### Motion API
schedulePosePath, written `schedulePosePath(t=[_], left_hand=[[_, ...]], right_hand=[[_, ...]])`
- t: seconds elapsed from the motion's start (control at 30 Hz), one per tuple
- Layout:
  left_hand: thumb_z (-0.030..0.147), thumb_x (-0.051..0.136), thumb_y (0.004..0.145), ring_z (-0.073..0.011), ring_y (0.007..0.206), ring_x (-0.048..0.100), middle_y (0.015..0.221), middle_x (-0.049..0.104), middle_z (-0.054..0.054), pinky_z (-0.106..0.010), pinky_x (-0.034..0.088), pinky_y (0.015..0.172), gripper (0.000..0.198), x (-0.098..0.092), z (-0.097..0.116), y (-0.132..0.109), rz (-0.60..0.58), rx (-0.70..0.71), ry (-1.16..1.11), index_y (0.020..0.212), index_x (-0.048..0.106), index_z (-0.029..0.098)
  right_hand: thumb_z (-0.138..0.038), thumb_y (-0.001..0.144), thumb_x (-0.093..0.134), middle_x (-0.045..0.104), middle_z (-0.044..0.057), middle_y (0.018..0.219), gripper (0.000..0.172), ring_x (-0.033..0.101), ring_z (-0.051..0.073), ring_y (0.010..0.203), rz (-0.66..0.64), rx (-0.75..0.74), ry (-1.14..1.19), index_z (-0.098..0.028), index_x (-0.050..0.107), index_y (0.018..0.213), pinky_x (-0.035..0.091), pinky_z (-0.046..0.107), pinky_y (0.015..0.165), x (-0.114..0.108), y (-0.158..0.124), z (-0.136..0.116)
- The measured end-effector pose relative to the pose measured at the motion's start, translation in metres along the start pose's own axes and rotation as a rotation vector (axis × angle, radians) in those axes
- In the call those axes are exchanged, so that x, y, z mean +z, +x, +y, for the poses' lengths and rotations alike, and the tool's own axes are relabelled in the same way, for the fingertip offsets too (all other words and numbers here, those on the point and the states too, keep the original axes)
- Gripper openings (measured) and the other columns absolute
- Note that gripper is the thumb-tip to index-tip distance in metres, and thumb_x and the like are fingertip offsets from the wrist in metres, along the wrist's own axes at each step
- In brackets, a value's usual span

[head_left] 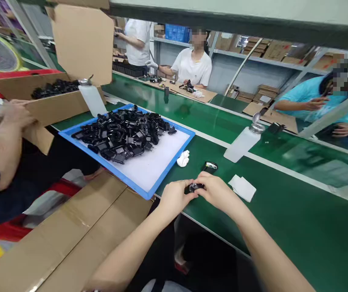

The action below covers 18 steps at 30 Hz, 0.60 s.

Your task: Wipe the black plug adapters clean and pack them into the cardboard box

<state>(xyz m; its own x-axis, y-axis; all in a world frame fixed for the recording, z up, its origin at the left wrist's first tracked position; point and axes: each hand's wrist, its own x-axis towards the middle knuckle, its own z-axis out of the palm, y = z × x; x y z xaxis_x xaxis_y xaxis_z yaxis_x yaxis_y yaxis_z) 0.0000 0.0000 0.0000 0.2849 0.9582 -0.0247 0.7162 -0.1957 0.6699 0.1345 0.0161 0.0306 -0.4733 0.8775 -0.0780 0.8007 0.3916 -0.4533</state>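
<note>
A small black plastic part [194,187] is pinched between my two hands at the front edge of the green table [283,211]. My left hand [174,198] grips its left end with thumb and fingers. On its right end, the fingers of my right hand [215,190] are closed. Just beyond my right hand lies another black piece [209,166] with something pale showing inside its end. A crumpled white tissue [183,158] sits past my left hand, and a folded white wipe [242,187] lies to the right. My fingers hide much of the held part.
Left of my hands, a blue-rimmed tray [158,184] holds a heap of black plastic parts [125,132]. Pump bottles [242,144] stand behind. At far left, a co-worker's hands touch a cardboard box [61,107]. Other people sit across the table. A beam [237,24] crosses overhead.
</note>
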Motion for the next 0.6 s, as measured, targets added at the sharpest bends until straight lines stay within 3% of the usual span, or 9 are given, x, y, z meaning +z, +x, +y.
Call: schedulePosePath(t=[0.2,0.3,0.4,0.6], left_hand=[[0.033,0.050,0.073,-0.0206,0.080,0.055,0.089,0.060,-0.002,-0.028,0.041,0.066,0.026,-0.004,0.012,0.003,-0.086,-0.064,0.226,0.096,0.053,0.022],[0.031,0.051,0.072,-0.0195,0.077,0.056,0.084,0.060,-0.001,-0.027,0.042,0.064,0.022,-0.007,0.015,0.003,-0.097,-0.062,0.228,0.092,0.054,0.022],[0.030,0.050,0.073,-0.0189,0.077,0.056,0.086,0.059,-0.001,-0.027,0.043,0.063,0.022,-0.008,0.015,0.002,-0.099,-0.059,0.233,0.094,0.052,0.022],[0.029,0.049,0.073,-0.0204,0.075,0.056,0.084,0.059,-0.002,-0.029,0.043,0.061,0.018,-0.007,0.017,0.002,-0.102,-0.058,0.273,0.088,0.052,0.019]], right_hand=[[0.001,0.068,0.050,0.046,-0.001,0.074,0.018,0.043,0.009,0.053,0.120,-0.033,0.083,-0.014,0.056,0.075,0.034,0.021,0.049,0.006,-0.008,0.002],[-0.010,0.073,0.046,0.046,0.001,0.075,0.014,0.043,0.010,0.052,0.202,-0.106,0.135,-0.014,0.056,0.081,0.036,0.022,0.048,0.014,-0.014,0.010],[-0.024,0.075,0.042,0.046,0.004,0.075,0.023,0.045,0.012,0.053,0.304,-0.159,0.125,-0.013,0.054,0.091,0.039,0.025,0.048,0.017,-0.015,0.018],[-0.031,0.075,0.039,0.051,0.003,0.078,0.021,0.051,0.015,0.063,0.269,-0.185,0.054,-0.019,0.055,0.080,0.044,0.025,0.053,0.014,-0.009,0.024]])
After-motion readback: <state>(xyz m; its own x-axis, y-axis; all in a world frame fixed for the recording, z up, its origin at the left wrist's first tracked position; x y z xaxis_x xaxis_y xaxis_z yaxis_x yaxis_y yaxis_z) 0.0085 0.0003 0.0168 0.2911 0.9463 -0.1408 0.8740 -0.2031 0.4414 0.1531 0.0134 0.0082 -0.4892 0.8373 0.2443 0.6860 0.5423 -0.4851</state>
